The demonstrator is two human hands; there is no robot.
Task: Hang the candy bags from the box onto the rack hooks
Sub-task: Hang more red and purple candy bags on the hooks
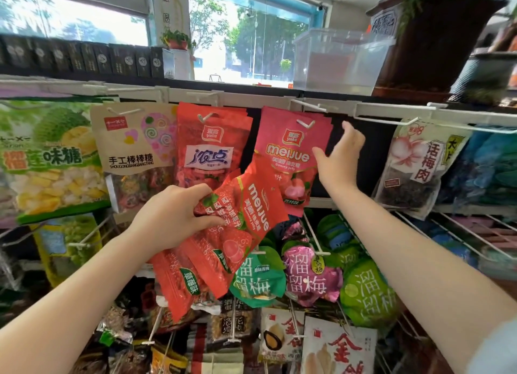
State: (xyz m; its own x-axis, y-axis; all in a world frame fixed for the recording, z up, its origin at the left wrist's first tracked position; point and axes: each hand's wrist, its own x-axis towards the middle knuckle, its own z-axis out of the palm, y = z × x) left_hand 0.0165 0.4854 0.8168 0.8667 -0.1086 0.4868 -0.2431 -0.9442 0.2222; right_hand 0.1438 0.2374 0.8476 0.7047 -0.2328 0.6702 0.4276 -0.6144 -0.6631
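My left hand [173,217] grips a fanned stack of red strawberry "meijue" candy bags [223,242], held tilted in front of the rack. My right hand [340,156] is raised with fingers spread and holds nothing. It sits just right of the pink "meijue" bags [291,155] that hang from a white hook [306,123]. Right of that hand a long white hook [391,122] sticks out bare, with a dark gap behind it. Red bags [212,147] hang on the hook to the left. No box is in view.
Durian candy bags [50,161] and lollipop bags [134,152] hang at left, plum bags [419,166] at right. Lower hooks carry green and purple plum packs [305,278]. A clear plastic tub [338,63] and a dark planter [436,38] stand on the top shelf by the window.
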